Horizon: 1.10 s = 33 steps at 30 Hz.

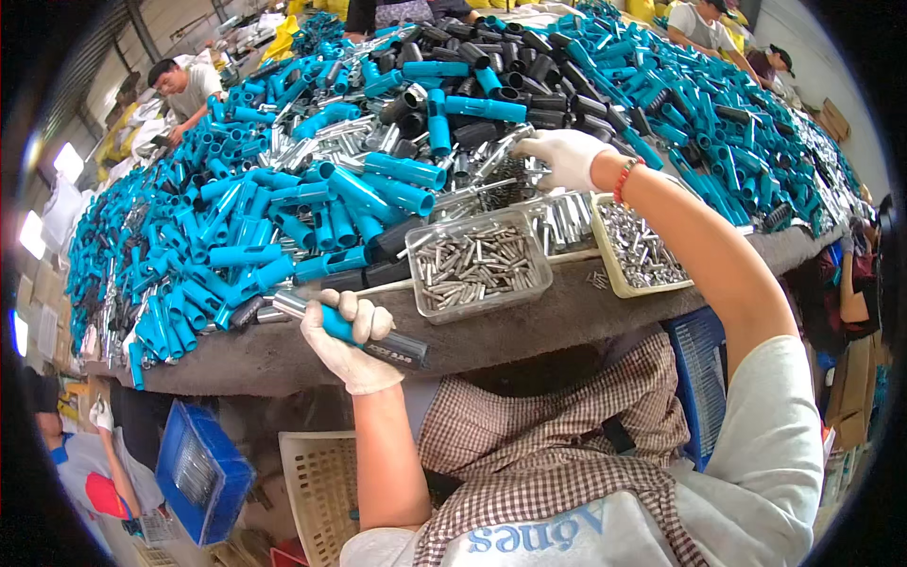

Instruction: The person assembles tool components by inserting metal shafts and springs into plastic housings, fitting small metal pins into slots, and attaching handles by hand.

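My left hand [351, 333], in a white glove, is closed around a teal-and-black tubular handle [338, 323] with a silver metal end pointing up to the left. The handle is tilted, its black end to the lower right, over the table's near edge. My gloved right hand [564, 159] reaches to the far side of the trays, its fingers bent down over metal springs and rods [501, 184]. What its fingertips pinch cannot be made out. Between the hands stands a clear plastic tray [436, 307] of short metal pins [477, 260].
A cream tray [635, 291] of small metal parts stands at right. Teal tubes [354, 194] and black tubes [543, 71] are heaped across the grey cloth-covered table [529, 326]. Below are a blue crate [170, 444] and a cream basket [302, 472]. Other people [194, 90] sit around the table.
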Tool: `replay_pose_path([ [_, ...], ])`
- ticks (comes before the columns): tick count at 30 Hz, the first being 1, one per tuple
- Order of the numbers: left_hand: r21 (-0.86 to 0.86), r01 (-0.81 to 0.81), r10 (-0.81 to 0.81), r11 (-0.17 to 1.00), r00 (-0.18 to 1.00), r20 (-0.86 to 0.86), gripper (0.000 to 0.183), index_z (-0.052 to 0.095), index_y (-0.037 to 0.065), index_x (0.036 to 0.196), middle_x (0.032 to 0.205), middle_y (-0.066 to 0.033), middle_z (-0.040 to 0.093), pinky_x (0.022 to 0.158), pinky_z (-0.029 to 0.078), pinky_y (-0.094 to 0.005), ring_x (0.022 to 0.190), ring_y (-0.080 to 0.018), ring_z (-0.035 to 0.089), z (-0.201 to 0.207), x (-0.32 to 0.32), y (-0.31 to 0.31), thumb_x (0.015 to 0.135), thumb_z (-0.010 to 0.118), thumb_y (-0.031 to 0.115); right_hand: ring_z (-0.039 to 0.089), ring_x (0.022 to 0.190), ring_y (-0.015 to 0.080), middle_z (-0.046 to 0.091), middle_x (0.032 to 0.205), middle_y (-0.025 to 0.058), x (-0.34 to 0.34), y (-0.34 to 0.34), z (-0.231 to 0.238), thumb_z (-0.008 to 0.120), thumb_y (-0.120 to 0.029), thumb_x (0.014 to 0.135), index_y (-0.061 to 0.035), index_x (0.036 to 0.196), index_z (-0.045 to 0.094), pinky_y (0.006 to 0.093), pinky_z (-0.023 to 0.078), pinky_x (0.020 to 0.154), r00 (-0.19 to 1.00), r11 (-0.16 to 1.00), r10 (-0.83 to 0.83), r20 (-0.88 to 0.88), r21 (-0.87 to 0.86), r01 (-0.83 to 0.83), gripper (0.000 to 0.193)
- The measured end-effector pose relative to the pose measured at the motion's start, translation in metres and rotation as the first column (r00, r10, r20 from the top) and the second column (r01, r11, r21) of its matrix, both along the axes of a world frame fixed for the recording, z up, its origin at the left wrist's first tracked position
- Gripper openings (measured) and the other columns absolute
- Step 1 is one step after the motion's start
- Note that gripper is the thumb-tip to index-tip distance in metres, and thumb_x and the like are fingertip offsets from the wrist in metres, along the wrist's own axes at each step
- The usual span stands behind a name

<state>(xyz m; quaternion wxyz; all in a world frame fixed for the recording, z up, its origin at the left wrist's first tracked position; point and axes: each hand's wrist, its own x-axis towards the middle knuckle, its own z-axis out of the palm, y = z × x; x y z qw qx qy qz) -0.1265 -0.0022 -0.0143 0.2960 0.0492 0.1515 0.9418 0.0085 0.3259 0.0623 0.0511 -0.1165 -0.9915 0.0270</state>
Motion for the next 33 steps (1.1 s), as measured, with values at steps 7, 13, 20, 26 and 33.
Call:
replay_pose_path([
  [7,0.007,0.002,-0.002,1.000,1.000,0.024,0.022,0.053,0.007,0.079,0.064,0.0018,0.037,0.040,0.025,-0.0245,0.042,-0.0077,0.028,0.002,0.000,0.001,0.091,0.051,0.025,0.060,0.102,0.0368,0.062,0.107,0.0190,0.005,-0.005,0.006,0.066,-0.020,0.076,-0.0122,0.122,0.055,0.0460,0.049,0.089,0.994,0.994,0.052,0.098,0.086,-0.060,0.047],
  [13,-0.042,-0.042,0.044,0.998,0.997,0.062,0.022,0.052,0.007,0.078,0.064,0.0022,0.035,0.040,0.026,-0.0244,0.043,-0.0077,0.029,0.008,0.005,0.003,0.091,0.052,0.025,0.061,0.099,0.0376,0.063,0.102,0.0197,0.008,-0.006,0.001,0.065,-0.021,0.076,-0.0086,0.112,0.058,0.0466,0.049,0.086,0.998,0.994,0.008,0.067,0.113,-0.015,0.039],
  [20,0.042,0.027,-0.028,0.999,0.999,0.043,0.022,0.053,0.007,0.078,0.063,0.0025,0.034,0.041,0.027,-0.0248,0.043,-0.0078,0.029,0.002,0.000,0.002,0.091,0.051,0.025,0.063,0.095,0.0347,0.067,0.098,0.0175,0.025,0.001,0.021,0.058,-0.030,0.085,-0.0077,0.107,0.062,0.0421,0.048,0.085,0.976,0.976,-0.201,-0.081,-0.099,0.193,0.031],
  [26,0.015,0.005,-0.005,1.000,1.000,0.014,0.023,0.052,0.008,0.077,0.063,0.0031,0.032,0.041,0.028,-0.0243,0.043,-0.0075,0.027,-0.002,-0.002,0.000,0.092,0.050,0.026,0.062,0.096,0.0375,0.066,0.099,0.0205,0.032,0.002,0.019,0.057,-0.034,0.086,-0.0065,0.107,0.063,0.0430,0.047,0.086,0.960,0.957,-0.278,-0.021,-0.091,0.275,0.035],
  [33,0.044,0.088,-0.087,0.995,0.996,-0.026,0.024,0.049,0.011,0.074,0.059,0.0043,0.029,0.041,0.026,-0.0229,0.043,-0.0057,0.026,0.001,-0.001,0.010,0.092,0.049,0.027,0.063,0.092,0.0365,0.066,0.092,0.0207,0.042,0.008,0.000,0.059,-0.028,0.084,-0.0084,0.104,0.066,0.0453,0.049,0.084,0.949,0.984,-0.159,-0.272,0.031,0.173,0.029],
])
